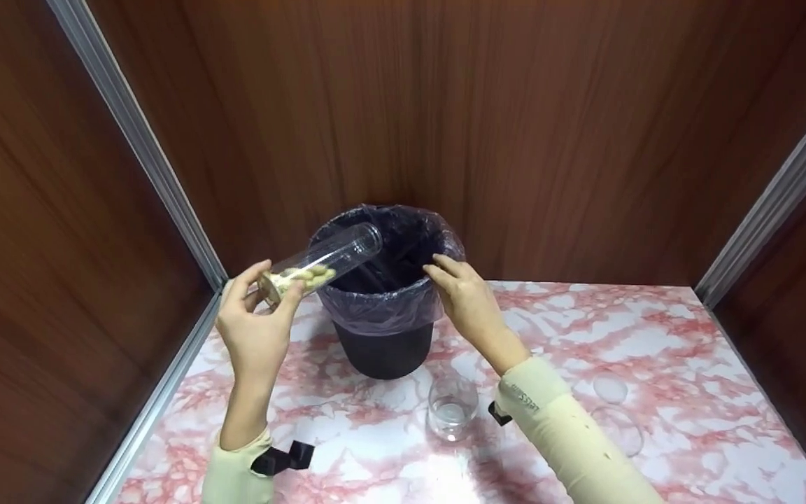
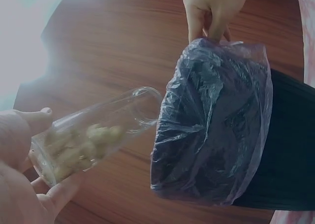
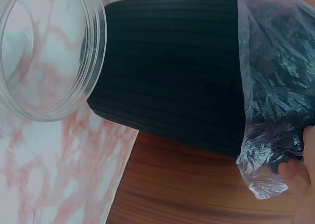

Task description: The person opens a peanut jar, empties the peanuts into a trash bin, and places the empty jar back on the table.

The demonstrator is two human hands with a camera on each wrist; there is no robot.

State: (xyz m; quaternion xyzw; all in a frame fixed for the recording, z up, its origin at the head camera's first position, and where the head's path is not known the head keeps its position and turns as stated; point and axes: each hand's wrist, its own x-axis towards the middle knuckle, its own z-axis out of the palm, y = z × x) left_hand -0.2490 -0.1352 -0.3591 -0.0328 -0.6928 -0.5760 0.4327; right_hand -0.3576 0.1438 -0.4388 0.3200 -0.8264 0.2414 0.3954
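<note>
My left hand (image 1: 256, 339) grips the base end of a clear cylindrical jar (image 1: 347, 253). Tilted over the left side of the trash can (image 1: 385, 346), the jar has its mouth end above the opening. Pale peanuts (image 2: 81, 150) lie inside, gathered toward the base. The black, ribbed trash can stands upright, lined with a thin purple bag (image 1: 382, 315) folded over its rim. At the can's right rim, my right hand (image 1: 471, 308) holds the edge and the liner, with the thumb (image 3: 294, 174) outside against the bag. Some of its fingers are hidden.
A second clear jar (image 1: 453, 409) stands on the red-and-white marbled table (image 1: 347, 427), in front of the can. Two faint transparent round pieces, a disc (image 1: 611, 388) and a ring (image 1: 639, 437), lie right of my sleeve. Brown wood panels (image 1: 403, 105) enclose the back and sides.
</note>
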